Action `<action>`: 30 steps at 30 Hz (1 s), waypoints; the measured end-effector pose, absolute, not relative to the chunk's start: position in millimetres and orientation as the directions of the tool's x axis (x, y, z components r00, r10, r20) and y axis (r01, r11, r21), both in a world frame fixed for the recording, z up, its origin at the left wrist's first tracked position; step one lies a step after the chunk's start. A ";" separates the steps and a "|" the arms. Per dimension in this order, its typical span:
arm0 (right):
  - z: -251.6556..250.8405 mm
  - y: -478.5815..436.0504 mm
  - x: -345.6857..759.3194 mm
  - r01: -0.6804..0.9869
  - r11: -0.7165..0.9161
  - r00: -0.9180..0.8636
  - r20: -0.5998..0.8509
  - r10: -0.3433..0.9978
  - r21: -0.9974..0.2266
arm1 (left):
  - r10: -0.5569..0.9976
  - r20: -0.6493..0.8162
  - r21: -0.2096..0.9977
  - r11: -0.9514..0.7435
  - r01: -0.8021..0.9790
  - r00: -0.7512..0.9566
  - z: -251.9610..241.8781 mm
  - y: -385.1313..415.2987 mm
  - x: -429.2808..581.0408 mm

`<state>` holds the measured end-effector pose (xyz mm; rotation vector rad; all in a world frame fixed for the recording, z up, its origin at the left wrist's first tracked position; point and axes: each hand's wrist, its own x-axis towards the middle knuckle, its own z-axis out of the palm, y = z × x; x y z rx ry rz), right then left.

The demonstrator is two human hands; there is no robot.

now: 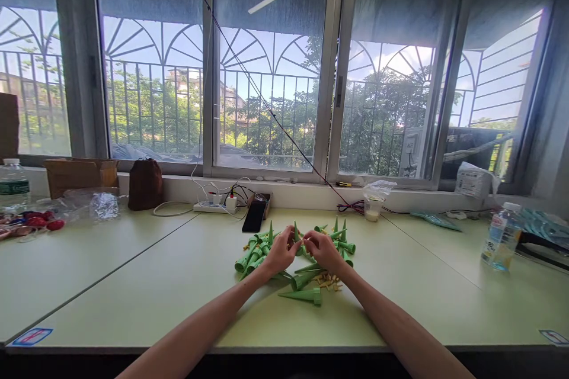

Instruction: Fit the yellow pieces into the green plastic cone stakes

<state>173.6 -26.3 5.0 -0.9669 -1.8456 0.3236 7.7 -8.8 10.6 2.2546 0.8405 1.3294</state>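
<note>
Over the pile in the middle of the table, my left hand (pixel 283 250) is closed on a green plastic spike (pixel 296 232) whose pointed tip sticks up. Close beside it, almost touching, my right hand (pixel 323 251) has its thumb and fingers pinched together at the spike; what they hold is too small to make out. Several green cone-shaped spikes lie around both hands, some standing tip up. One spike with a wide collar (pixel 306 295) lies apart in front. Small yellow pieces (pixel 329 280) are scattered under my right wrist.
A phone (pixel 255 215) and a power strip (pixel 215 207) are behind the pile. A brown pouch (pixel 146 184) and cardboard box (pixel 82 175) stand back left. On the right are a plastic bottle (pixel 501 237) and a bagged cup (pixel 373 205). Windows rise behind the table (pixel 155 302).
</note>
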 end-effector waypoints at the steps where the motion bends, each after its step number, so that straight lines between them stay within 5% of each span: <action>1: 5.5 -26.6 173.4 0.475 0.643 -0.192 0.643 0.742 -0.600 | 0.670 0.644 0.604 -0.741 0.294 0.368 10.6 -9.1 7.7; 30: -1.0 -19.1 172.0 0.405 0.698 -0.263 0.656 0.707 -0.590 | 0.827 0.509 0.818 -0.551 0.165 0.239 13.0 2.4 3.9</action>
